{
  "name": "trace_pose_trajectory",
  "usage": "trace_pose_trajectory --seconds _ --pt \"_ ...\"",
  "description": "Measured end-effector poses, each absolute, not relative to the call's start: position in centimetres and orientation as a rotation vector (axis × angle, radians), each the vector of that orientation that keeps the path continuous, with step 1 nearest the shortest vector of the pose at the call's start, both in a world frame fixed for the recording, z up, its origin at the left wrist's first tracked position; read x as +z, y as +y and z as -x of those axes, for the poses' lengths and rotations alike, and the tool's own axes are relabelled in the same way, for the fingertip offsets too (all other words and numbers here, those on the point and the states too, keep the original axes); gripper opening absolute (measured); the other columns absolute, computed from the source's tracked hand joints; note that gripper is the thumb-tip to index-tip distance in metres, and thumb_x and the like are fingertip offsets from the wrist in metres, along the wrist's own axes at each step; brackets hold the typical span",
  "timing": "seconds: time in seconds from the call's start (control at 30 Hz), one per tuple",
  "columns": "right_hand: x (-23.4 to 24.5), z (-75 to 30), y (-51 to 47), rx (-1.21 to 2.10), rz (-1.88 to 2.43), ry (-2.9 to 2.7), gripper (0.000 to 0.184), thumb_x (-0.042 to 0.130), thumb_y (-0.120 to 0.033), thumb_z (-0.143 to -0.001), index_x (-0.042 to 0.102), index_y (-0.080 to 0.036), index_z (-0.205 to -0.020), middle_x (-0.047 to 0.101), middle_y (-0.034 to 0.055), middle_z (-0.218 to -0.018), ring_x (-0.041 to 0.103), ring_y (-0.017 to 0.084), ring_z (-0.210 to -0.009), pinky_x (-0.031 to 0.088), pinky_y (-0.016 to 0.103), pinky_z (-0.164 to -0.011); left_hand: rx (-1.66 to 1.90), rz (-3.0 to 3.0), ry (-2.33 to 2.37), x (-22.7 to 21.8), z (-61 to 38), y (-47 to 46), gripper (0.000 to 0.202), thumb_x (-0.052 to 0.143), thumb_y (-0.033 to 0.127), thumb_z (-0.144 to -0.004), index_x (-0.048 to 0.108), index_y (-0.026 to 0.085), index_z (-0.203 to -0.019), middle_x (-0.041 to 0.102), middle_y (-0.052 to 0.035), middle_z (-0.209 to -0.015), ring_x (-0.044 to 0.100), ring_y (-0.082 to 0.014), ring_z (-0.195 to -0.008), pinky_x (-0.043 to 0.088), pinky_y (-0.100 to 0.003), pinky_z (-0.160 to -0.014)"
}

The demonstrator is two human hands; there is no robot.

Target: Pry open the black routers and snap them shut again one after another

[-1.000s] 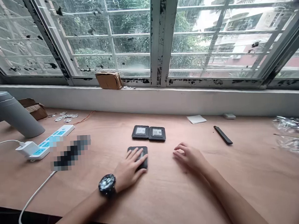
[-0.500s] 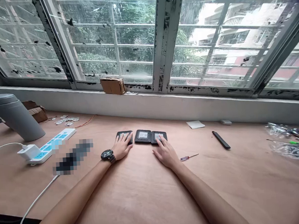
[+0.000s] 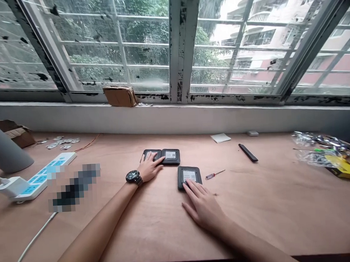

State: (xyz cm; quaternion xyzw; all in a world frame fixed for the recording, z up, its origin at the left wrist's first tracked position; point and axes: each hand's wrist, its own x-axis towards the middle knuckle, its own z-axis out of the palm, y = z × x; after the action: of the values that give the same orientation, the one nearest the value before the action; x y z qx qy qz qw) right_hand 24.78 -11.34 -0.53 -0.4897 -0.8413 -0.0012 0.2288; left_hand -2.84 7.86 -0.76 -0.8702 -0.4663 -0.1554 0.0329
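Note:
Three flat black devices with white labels lie on the wooden table (image 3: 269, 204). My left hand (image 3: 150, 167), a watch on its wrist, rests flat with fingers spread on the leftmost device (image 3: 151, 154). The middle device (image 3: 171, 156) touches it on the right. My right hand (image 3: 203, 207) lies open with its fingertips on the near edge of the third device (image 3: 189, 175), which sits apart, closer to me. A small red-handled screwdriver (image 3: 214, 174) lies just right of that device.
A white power strip (image 3: 39, 180) with a plugged charger and cable lies at the left, beside a grey cylinder (image 3: 2, 149). A black bar (image 3: 248, 152), a white pad (image 3: 220, 138), plastic bags (image 3: 316, 149) and a yellow box (image 3: 343, 168) lie to the right. A cardboard box (image 3: 120, 96) sits on the windowsill.
My left hand slid a device up beside the row and stays on it. My right hand pulled the rightmost device out of the row toward me.

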Motion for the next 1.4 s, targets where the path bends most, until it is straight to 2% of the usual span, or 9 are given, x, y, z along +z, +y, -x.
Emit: trace_pose_trajectory --seconds 0.3,0.5,0.6,0.73,0.9,1.0,1.13,1.3,1.4 --pt "-0.8 -23.6 -17.0 0.099 1.349 -2.326 0.068 0.055 -0.041 -0.098 0.030 -0.028 -0.160 0.034 0.0067 -0.163 0.041 0.035 -0.146 0.043 0.054 -0.115 -0.541 2.696 -1.401 -1.1 -2.1 6.5 0.048 0.046 0.052 -0.103 0.046 0.042 -0.150 0.041 -0.0075 -0.158 0.030 -0.0417 -0.147 0.020 -0.068 -0.116" --pt "2.1 -26.1 -14.0 0.107 1.283 -2.347 0.062 0.058 -0.045 -0.097 0.040 -0.031 -0.156 0.044 0.0099 -0.158 0.050 0.037 -0.138 0.047 0.057 -0.109 -0.641 2.700 -1.324 -0.5 -2.5 5.2 0.050 0.047 0.044 -0.104 0.044 0.031 -0.153 0.042 -0.0098 -0.158 0.024 -0.0380 -0.151 0.015 -0.065 -0.121" --pt "4.4 -30.2 -9.2 0.164 1.317 -2.281 0.044 0.050 -0.040 -0.102 0.054 -0.032 -0.146 0.060 0.0085 -0.144 0.058 0.030 -0.129 0.048 0.050 -0.108 -0.782 2.825 -1.143 -0.1 -1.9 4.0 0.043 0.049 0.039 -0.104 0.055 0.028 -0.145 0.049 -0.0090 -0.152 0.033 -0.0340 -0.148 0.024 -0.059 -0.122" --pt "4.7 -35.2 -3.6 0.180 1.399 -2.172 0.031 0.052 -0.044 -0.100 0.073 -0.027 -0.117 0.072 0.0090 -0.119 0.067 0.028 -0.112 0.054 0.044 -0.098 -0.910 3.027 -0.981 0.3 -2.0 1.5 0.039 0.056 0.043 -0.101 0.064 0.026 -0.135 0.060 -0.0088 -0.142 0.053 -0.0290 -0.134 0.043 -0.047 -0.113" --pt "2.9 -37.0 -3.0 0.469 1.471 -2.065 0.040 0.058 -0.048 -0.096 0.068 -0.024 -0.126 0.069 0.0113 -0.121 0.070 0.027 -0.105 0.057 0.041 -0.093 -0.970 3.006 -1.156 0.8 -3.4 -2.2 0.043 0.061 0.055 -0.096 0.069 0.026 -0.127 0.067 -0.0067 -0.128 0.062 -0.0271 -0.117 0.051 -0.043 -0.102" --pt "2.7 -37.1 -4.0 0.642 1.467 -2.100 0.047 0.070 -0.052 -0.088 0.067 -0.026 -0.128 0.064 0.0095 -0.131 0.068 0.026 -0.110 0.057 0.037 -0.095 -0.931 3.010 -1.187 1.1 -4.4 -4.3 0.065 0.065 0.068 -0.087 0.063 0.026 -0.136 0.064 -0.0098 -0.132 0.059 -0.0314 -0.121 0.049 -0.048 -0.104" --pt "2.4 -37.3 -4.0 0.679 1.525 -2.060 0.036 0.068 -0.054 -0.088 0.076 -0.025 -0.107 0.063 0.0083 -0.131 0.069 0.025 -0.104 0.056 0.038 -0.095 -0.845 3.073 -1.187 0.8 -5.1 -5.8 0.098 0.070 0.080 -0.073 0.047 0.025 -0.151 0.052 -0.0152 -0.147 0.052 -0.0376 -0.130 0.044 -0.054 -0.109" --pt "1.9 -36.9 -3.2 0.353 1.457 -2.058 0.030 0.058 -0.050 -0.096 0.074 -0.025 -0.094 0.067 0.0087 -0.119 0.067 0.026 -0.105 0.052 0.042 -0.096 -0.784 3.286 -1.042 0.1 -3.6 -3.4 0.104 0.075 0.073 -0.075 0.036 0.023 -0.157 0.031 -0.0185 -0.163 0.036 -0.0374 -0.147 0.038 -0.051 -0.117" --pt "2.4 -36.0 -3.4 0.192 1.421 -1.942 0.028 0.058 -0.050 -0.097 0.069 -0.024 -0.095 0.070 0.0103 -0.112 0.064 0.028 -0.104 0.051 0.045 -0.094 -0.810 3.292 -1.094 0.0 -2.0 -1.1 0.100 0.077 0.070 -0.075 0.040 0.021 -0.155 0.037 -0.0183 -0.160 0.035 -0.0367 -0.148 0.036 -0.051 -0.118"
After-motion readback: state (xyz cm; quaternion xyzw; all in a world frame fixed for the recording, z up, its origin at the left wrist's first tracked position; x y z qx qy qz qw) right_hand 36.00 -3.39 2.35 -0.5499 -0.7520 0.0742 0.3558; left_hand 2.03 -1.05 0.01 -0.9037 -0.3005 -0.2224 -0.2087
